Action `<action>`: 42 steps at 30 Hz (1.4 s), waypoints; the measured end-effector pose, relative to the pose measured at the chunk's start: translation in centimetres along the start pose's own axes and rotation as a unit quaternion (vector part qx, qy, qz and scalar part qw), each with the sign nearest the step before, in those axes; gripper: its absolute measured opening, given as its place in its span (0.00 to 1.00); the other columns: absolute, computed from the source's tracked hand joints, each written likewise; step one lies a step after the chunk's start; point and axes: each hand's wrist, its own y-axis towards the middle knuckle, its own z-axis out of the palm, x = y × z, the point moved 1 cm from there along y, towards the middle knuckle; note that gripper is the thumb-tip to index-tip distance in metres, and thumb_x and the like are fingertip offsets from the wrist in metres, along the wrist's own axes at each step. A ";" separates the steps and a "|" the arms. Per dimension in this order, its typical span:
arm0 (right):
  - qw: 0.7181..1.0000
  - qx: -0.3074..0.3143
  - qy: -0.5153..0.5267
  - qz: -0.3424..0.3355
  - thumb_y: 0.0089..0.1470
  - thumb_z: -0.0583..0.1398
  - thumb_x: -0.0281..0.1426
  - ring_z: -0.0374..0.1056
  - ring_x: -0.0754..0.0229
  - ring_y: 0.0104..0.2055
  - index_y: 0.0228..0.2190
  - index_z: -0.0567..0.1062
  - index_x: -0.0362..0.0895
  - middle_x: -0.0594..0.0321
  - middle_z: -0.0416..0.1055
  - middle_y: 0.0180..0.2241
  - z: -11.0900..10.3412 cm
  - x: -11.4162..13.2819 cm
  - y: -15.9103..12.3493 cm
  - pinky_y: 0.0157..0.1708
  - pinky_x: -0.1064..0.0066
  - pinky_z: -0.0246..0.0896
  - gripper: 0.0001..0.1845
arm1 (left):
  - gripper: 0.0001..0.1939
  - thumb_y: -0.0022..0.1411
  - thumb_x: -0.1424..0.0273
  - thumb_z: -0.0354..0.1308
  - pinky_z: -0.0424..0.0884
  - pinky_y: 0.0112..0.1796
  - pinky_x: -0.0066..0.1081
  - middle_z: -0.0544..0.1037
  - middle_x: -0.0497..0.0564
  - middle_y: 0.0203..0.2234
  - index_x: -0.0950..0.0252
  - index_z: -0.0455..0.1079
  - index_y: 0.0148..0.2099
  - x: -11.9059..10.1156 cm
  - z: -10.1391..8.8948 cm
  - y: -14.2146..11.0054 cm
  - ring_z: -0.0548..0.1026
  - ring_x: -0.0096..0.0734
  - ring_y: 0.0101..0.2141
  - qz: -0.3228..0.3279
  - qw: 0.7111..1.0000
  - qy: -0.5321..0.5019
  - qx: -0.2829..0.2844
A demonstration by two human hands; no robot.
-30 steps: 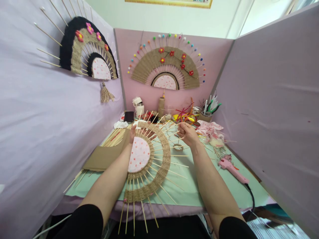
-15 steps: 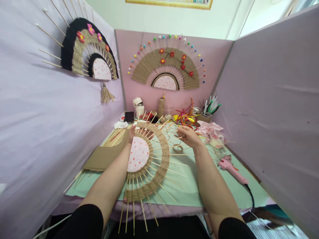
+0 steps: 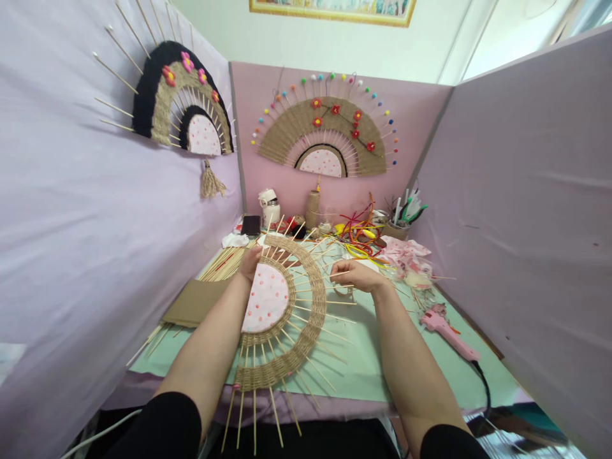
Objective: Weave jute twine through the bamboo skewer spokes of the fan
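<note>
My left hand (image 3: 252, 261) is closed round the upper part of a half-round woven fan (image 3: 315, 299), its fingers partly hidden behind it. The fan is tilted, with thin wooden sticks spreading from a white half-disc with pink dots (image 3: 268, 298) through two bands of woven twine. At its right side, my right hand (image 3: 356, 275) is closed in a pinch by the stick tips; what lies between the fingertips is too small to make out. A loop of twine (image 3: 345, 293) shows just below that hand.
A pink glue gun (image 3: 449, 335) with a black cord lies at the right. Brown card (image 3: 196, 303) and loose sticks (image 3: 222, 261) are at the left. Along the back stand a white bottle (image 3: 269, 207), a twine spool (image 3: 312, 209) and a tool cup (image 3: 398, 229). Finished fans (image 3: 329, 131) hang on the panels.
My right hand has moved slightly left and down, along the fan's stick tips. The left hand keeps its hold on the fan. The whole view has shifted a little.
</note>
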 end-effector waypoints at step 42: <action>0.944 -0.248 0.179 -0.120 0.37 0.63 0.32 0.50 0.71 0.21 0.28 0.74 0.44 0.68 0.62 0.24 -3.1 -0.6 -0.6 0.18 0.77 0.44 0.11 | 0.04 0.51 0.77 0.56 0.70 0.22 0.28 0.76 0.55 0.17 0.71 0.69 0.26 0.6 3.1 1.0 0.75 0.34 0.18 -0.038 0.984 0.024 -0.174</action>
